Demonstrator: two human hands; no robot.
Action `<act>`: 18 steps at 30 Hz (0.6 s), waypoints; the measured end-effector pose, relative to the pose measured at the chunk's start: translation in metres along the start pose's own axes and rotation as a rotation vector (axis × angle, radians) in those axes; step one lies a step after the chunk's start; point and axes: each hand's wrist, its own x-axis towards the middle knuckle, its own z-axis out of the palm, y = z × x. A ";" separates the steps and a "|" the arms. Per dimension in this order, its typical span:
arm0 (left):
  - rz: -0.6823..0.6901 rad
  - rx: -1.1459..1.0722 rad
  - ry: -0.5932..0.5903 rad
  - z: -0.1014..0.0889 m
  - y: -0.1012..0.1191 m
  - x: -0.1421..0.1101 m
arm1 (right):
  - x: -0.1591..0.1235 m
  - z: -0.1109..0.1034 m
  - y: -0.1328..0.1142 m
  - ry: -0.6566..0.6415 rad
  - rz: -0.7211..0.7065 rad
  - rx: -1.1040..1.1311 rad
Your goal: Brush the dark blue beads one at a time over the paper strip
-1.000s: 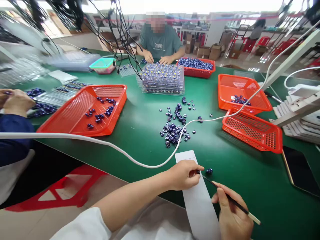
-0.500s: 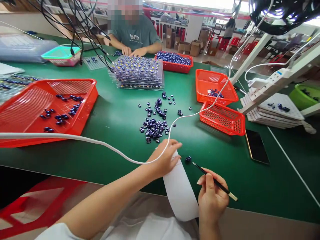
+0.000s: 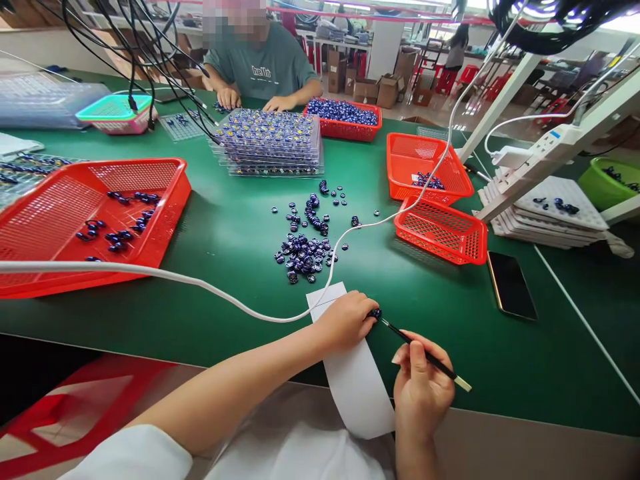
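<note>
My left hand [image 3: 350, 320] lies over a white paper strip [image 3: 357, 390], its fingertips closed on a small shiny dark-blue piece [image 3: 375, 313]. My right hand [image 3: 424, 380] grips black tweezers [image 3: 425, 357] with a pale end; their tips point at that piece, and I cannot tell whether they touch it. Beyond the strip lies a loose pile of similar dark-blue pieces [image 3: 304, 255], with a curved row of them [image 3: 313, 213] behind it. The strip runs from the table down over its near edge toward my lap.
A white cable [image 3: 240, 309] crosses above the table and passes near my left wrist. Red baskets stand at left [image 3: 165, 233] and right [image 3: 443, 230]. A phone [image 3: 511, 285] lies at right. Stacked clear trays [image 3: 273, 167] stand before a co-worker [image 3: 270, 60].
My left hand has moved slightly right and down from the strip's upper part and closed on the dark-blue piece by the tweezers. The right hand holds nearly the same pose.
</note>
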 end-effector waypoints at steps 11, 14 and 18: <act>0.029 -0.205 0.190 -0.029 -0.009 -0.029 | 0.004 0.003 -0.005 -0.039 0.021 -0.027; 0.039 -0.220 0.252 -0.040 -0.014 -0.056 | 0.004 -0.001 -0.009 -0.107 0.072 -0.087; -0.014 -0.280 0.344 -0.045 -0.019 -0.090 | -0.002 -0.003 -0.018 -0.327 0.096 -0.294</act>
